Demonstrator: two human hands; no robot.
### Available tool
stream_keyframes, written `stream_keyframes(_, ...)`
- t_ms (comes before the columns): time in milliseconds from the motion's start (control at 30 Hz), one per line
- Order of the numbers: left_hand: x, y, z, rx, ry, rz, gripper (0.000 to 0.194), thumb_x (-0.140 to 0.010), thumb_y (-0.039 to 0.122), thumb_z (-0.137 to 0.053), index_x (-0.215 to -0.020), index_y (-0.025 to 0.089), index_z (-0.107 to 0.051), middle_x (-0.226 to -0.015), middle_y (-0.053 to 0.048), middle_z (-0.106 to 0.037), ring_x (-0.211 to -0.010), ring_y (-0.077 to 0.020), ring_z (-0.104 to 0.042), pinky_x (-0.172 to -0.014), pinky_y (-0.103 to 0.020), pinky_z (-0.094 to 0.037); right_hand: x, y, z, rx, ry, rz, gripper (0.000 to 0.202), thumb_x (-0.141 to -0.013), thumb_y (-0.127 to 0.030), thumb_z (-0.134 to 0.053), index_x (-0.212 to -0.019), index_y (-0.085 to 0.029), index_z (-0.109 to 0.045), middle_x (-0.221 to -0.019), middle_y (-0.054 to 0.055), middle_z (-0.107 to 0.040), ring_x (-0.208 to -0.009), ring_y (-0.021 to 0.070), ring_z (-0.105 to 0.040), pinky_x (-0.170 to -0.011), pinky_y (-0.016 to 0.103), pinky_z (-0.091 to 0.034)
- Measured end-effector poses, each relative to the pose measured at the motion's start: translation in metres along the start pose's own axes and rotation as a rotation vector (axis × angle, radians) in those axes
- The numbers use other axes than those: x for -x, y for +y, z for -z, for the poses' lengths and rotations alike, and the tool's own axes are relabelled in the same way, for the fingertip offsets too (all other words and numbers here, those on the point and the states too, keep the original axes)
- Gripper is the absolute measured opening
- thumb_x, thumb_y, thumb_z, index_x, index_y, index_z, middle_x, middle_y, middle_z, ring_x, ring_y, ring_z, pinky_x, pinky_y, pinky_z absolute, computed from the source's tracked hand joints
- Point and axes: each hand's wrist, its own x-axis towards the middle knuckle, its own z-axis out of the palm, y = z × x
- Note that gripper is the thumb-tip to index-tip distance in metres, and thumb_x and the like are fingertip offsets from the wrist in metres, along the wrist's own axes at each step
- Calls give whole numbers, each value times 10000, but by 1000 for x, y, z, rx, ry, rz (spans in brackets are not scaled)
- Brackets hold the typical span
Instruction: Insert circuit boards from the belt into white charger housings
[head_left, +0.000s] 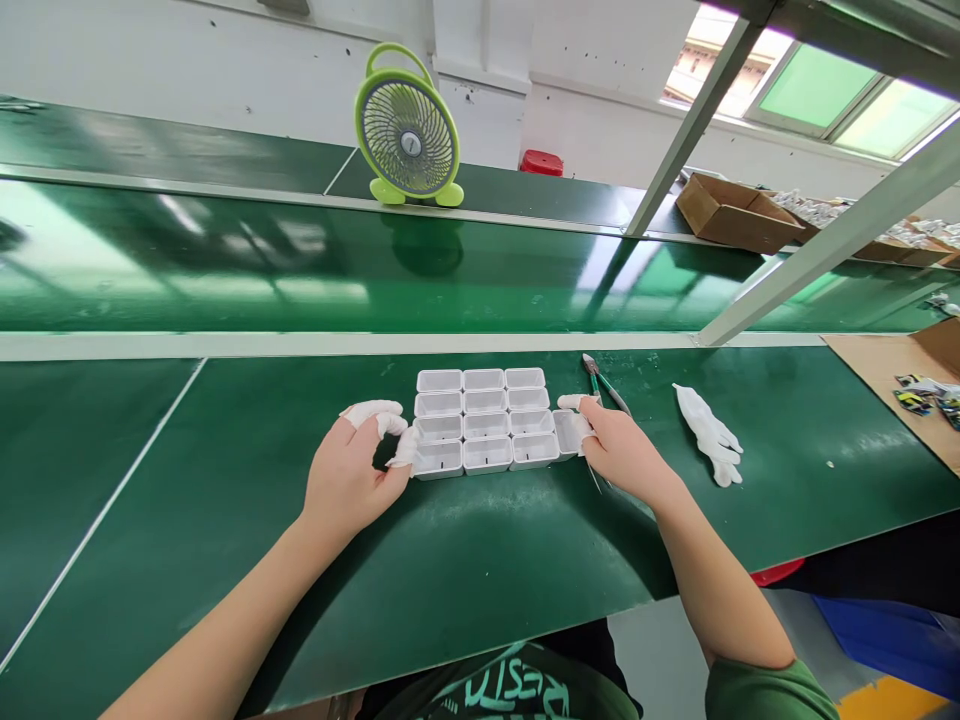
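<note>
Several small white plastic boxes [487,427] stand side by side in a block on the green bench, some with a tiny dark mark or piece in them. My left hand [358,458], with white finger covers, has thumb and index fingertips pinched together against the block's left edge, at the near-left box [438,460]. At the other end, my right hand [622,450], also with white finger covers, grips a separate small box [568,434] against the block's right side. Green-handled pliers [600,378] lie just beyond the right hand. Thin metal tips show beneath that hand; their tool is mostly hidden.
A white glove [709,435] lies on the bench [225,560] to the right. Farther right is an open cardboard box [900,380] holding small packets. Behind the raised ledge stand a green fan [409,135] and cardboard boxes [739,212]. A slanted metal post [825,250] crosses the right side.
</note>
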Motion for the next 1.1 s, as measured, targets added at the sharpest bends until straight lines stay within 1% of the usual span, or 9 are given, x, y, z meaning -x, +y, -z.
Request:
stream_keyframes(133, 0, 0, 1, 48, -117, 202, 65, -796, 240, -498, -747, 237, -539, -784, -24, -668, -695, -189, -606, -604, -295, -466, 0, -1, 2, -23, 11, -22, 487, -905, -90, -380, -1364, -167, -523, -885, 86, -692, -894, 263, -647, -768, 319, -459)
stream_keyframes(200, -1, 0, 1, 87, -171, 282, 68, -740, 249, -486, -679, 235, -512, -679, 0, -607, -586, -161, -531, -534, -277, -408, 1, -2, 3, -34, 21, -34, 472, -913, -98, -379, -1355, -172, -529, -923, 93, -702, -873, 256, -648, -755, 315, -459)
stream_keyframes(300, -4, 1, 3, 144, -217, 378, 103, -683, 270, -471, -592, 234, -437, -569, 18, -489, -515, -146, -426, -499, -276, -340, 1, -3, 4, -47, 24, -43, 477, -913, -98, -382, -1361, -178, -523, -953, 97, -711, -846, 246, -645, -734, 308, -450)
stream_keyframes(400, -7, 2, 4, 213, -255, 452, 185, -674, 293, -446, -540, 238, -331, -518, 27, -381, -497, -141, -347, -495, -283, -278, 1, -3, 3, -48, 8, -48, 503, -900, -81, -380, -1376, -178, -511, -969, 97, -715, -828, 241, -636, -718, 303, -436)
stream_keyframes(467, -8, 3, 4, 287, -294, 489, 210, -686, 299, -432, -532, 236, -304, -515, 25, -365, -509, -140, -338, -500, -279, -269, 1, -4, 2, -41, 0, -45, 511, -886, -69, -378, -1368, -175, -510, -968, 94, -713, -793, 230, -623, -691, 294, -419)
stream_keyframes(600, -8, 3, 4, 381, -367, 534, 202, -707, 297, -431, -540, 230, -339, -551, 21, -380, -539, -143, -346, -512, -273, -282, 1, -4, 1, 0, -17, -49, 531, -861, -56, -367, -1361, -166, -504, -865, 66, -685, -690, 217, -571, -611, 282, -370)
stream_keyframes(900, -5, 0, 2, 429, -379, 576, 161, -742, 285, -426, -594, 233, -391, -620, 14, -437, -589, -159, -392, -542, -287, -319, 1, -6, 3, -2, -31, -56, 562, -856, -48, -347, -1391, -149, -484, -804, 51, -635, -694, 217, -555, -609, 287, -366)
stream_keyframes(1000, -5, -3, 4, 516, -408, 607, 146, -770, 276, -442, -636, 226, -413, -654, 16, -447, -611, -153, -388, -559, -279, -315, 1, -6, 2, 1, -35, -60, 570, -857, -45, -345, -1402, -151, -474, -768, 38, -618, -674, 215, -543, -605, 288, -365)
stream_keyframes(1100, -7, -4, 6, 646, -471, 667, 195, -801, 303, -458, -633, 216, -411, -648, 23, -403, -601, -138, -328, -559, -273, -278, 1, -6, 2, 3, -39, -67, 544, -859, -45, -348, -1375, -150, -487, -781, 42, -632, -661, 214, -536, -590, 288, -359)
